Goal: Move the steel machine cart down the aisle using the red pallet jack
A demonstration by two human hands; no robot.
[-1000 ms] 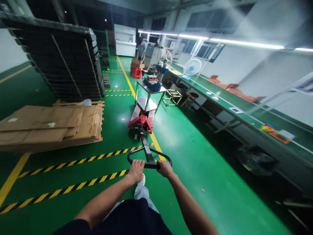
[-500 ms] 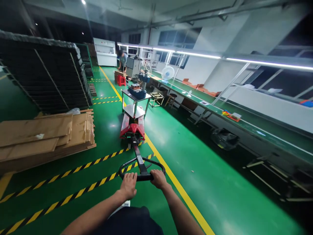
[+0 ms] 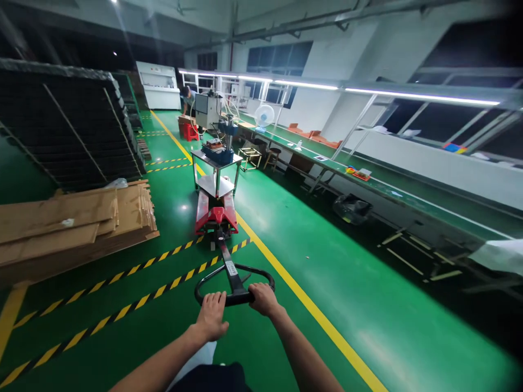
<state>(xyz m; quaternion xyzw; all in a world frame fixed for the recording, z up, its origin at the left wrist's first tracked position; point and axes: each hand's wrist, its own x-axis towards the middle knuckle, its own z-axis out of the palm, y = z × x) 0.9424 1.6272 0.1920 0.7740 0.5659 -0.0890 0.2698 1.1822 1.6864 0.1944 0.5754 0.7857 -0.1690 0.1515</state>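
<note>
We're on a glossy green floor (image 3: pixel 347 305), cut by one solid yellow line (image 3: pixel 310 310) and two bands of black-and-yellow hazard stripes (image 3: pixel 122 277). The pallet jack (image 3: pixel 216 218) shows bright red, and its handle (image 3: pixel 235 277) is black with a small white label. We've got plain brown cardboard (image 3: pixel 73 223) and black stacked trays (image 3: pixel 69 125). The steel table (image 3: pixel 216 185) is silver, the machine (image 3: pixel 218 155) on it blue. The stool (image 3: pixel 188 132) is red; the fan (image 3: pixel 264 116) and the cabinet (image 3: pixel 158 87) are white.
</note>
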